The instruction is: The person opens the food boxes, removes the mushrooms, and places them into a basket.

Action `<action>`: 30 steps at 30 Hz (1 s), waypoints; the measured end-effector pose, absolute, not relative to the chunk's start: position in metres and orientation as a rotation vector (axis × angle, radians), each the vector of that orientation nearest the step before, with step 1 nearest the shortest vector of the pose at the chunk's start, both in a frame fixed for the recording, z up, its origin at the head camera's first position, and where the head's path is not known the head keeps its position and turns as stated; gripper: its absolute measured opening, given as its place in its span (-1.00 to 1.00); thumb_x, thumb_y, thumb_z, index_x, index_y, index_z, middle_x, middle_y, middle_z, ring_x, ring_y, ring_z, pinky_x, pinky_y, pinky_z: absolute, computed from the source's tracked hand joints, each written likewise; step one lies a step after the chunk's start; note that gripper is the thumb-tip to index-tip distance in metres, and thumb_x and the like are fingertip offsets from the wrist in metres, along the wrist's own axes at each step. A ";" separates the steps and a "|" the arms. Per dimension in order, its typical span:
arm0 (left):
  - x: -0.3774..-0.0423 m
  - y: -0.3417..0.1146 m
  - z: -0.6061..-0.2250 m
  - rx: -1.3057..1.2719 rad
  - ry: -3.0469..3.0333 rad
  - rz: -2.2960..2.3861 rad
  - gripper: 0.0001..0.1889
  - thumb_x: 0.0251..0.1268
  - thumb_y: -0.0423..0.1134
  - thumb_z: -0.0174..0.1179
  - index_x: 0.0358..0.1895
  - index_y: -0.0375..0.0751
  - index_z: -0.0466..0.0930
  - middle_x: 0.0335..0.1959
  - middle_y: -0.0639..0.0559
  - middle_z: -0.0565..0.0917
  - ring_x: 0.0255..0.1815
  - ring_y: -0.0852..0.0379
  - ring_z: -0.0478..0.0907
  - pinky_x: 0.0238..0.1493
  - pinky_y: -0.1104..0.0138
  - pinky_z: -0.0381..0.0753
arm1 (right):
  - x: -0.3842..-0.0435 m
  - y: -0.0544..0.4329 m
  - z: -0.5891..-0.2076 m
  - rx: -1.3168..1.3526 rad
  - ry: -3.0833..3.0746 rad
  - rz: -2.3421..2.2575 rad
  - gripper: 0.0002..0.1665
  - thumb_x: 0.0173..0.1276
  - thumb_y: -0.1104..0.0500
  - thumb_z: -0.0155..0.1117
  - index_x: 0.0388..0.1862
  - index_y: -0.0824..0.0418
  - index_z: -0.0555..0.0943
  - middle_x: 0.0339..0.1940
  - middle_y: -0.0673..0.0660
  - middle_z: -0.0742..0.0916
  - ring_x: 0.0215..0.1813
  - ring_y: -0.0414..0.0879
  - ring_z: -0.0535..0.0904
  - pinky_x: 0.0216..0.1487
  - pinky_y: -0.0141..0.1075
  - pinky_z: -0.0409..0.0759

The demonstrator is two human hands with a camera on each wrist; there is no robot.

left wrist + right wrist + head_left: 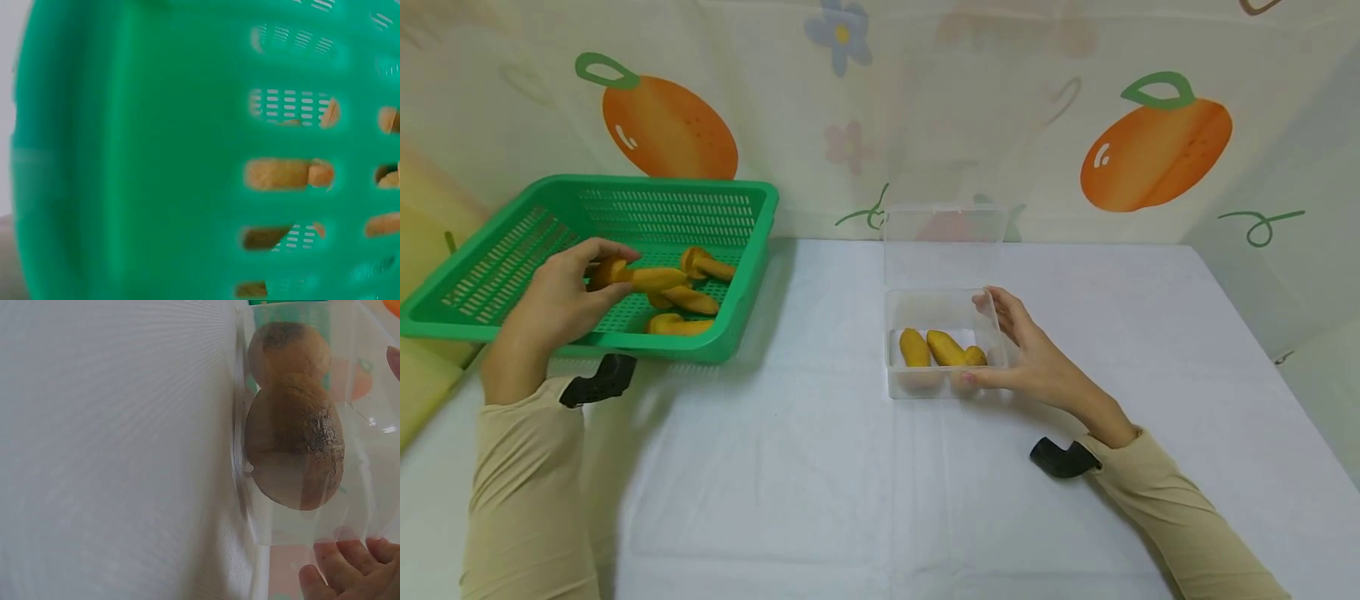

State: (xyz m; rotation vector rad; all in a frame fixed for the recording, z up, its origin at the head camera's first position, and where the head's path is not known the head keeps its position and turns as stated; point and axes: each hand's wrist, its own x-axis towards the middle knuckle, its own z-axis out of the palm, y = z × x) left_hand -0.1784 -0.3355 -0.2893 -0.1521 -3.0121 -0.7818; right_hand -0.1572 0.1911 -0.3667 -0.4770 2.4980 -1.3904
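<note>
My left hand [561, 287] reaches over the near rim of a green plastic basket [745, 287] and pinches a yellow-brown mushroom [658, 280] between thumb and fingers. Several similar mushrooms [681, 325] lie beside it in the basket. In the left wrist view the basket wall [181, 150] fills most of the picture and hides the hand's grip; mushrooms [278, 174] show through its slots. With thumb in front and fingers behind, my right hand [1033, 358] holds the right side of a clear plastic box [902, 385]. Two mushrooms [914, 347] lie in the box, one with a rounded cap.
Behind the box stands its raised clear lid [943, 246]. A white cloth [775, 467] covers the table, and a curtain with printed oranges [670, 125] hangs at the back. Black wrist mounts [598, 382] stick out from both sleeves.
</note>
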 end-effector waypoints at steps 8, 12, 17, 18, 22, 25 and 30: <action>-0.179 -0.335 -0.288 -0.131 -3.078 -0.816 -0.59 0.49 -0.37 0.03 0.33 -0.36 0.31 0.29 -0.50 0.38 0.30 -0.45 0.29 0.14 -0.23 0.35 | -0.157 0.190 -0.366 -0.475 2.497 -1.390 0.33 0.16 0.05 0.54 0.63 0.11 -0.20 0.65 0.16 0.06 0.64 0.28 -0.05 0.56 0.25 -0.02; -0.179 -0.332 -0.285 -0.151 -3.061 -0.839 -0.58 0.47 -0.40 0.05 0.33 -0.34 0.30 0.34 -0.47 0.34 0.35 -0.47 0.25 0.21 -0.31 0.29 | -0.157 0.190 -0.366 -0.476 2.494 -1.393 0.33 0.16 0.05 0.53 0.63 0.10 -0.20 0.65 0.17 0.04 0.64 0.28 -0.06 0.57 0.23 -0.04; -0.177 -0.321 -0.279 -0.204 -3.035 -0.860 -0.55 0.43 -0.40 0.11 0.34 -0.29 0.31 0.35 -0.40 0.37 0.36 -0.43 0.27 0.26 -0.30 0.30 | -0.157 0.190 -0.365 -0.472 2.497 -1.386 0.34 0.16 0.02 0.54 0.63 0.09 -0.21 0.66 0.15 0.02 0.64 0.27 -0.05 0.57 0.23 -0.03; -0.176 -0.318 -0.277 -0.216 -3.034 -0.859 -0.55 0.43 -0.39 0.12 0.34 -0.29 0.31 0.35 -0.39 0.37 0.36 -0.43 0.27 0.27 -0.30 0.30 | -0.157 0.190 -0.365 -0.471 2.498 -1.384 0.34 0.16 0.02 0.54 0.63 0.08 -0.21 0.66 0.15 0.01 0.64 0.27 -0.05 0.56 0.23 -0.03; -0.172 -0.303 -0.269 -0.251 -3.021 -0.844 -0.53 0.42 -0.35 0.16 0.34 -0.25 0.34 0.34 -0.36 0.41 0.37 -0.40 0.28 0.27 -0.29 0.30 | -0.158 0.190 -0.366 -0.470 2.496 -1.385 0.33 0.16 0.03 0.53 0.63 0.07 -0.21 0.66 0.14 0.01 0.64 0.27 -0.06 0.56 0.23 -0.03; -0.168 -0.291 -0.263 -0.294 -2.991 -0.838 -0.54 0.41 -0.35 0.18 0.33 -0.24 0.37 0.33 -0.32 0.44 0.34 -0.36 0.32 0.27 -0.26 0.31 | -0.158 0.190 -0.365 -0.467 2.496 -1.384 0.33 0.16 0.02 0.53 0.63 0.07 -0.20 0.66 0.14 0.02 0.64 0.27 -0.06 0.56 0.23 -0.03; -0.161 -0.271 -0.258 -0.400 -2.918 -0.841 -0.55 0.36 -0.41 0.22 0.30 -0.25 0.42 0.24 -0.33 0.52 0.25 -0.36 0.40 0.19 -0.21 0.38 | -0.157 0.190 -0.365 -0.461 2.492 -1.386 0.33 0.16 0.02 0.53 0.63 0.06 -0.20 0.66 0.15 0.00 0.64 0.26 -0.06 0.56 0.24 -0.02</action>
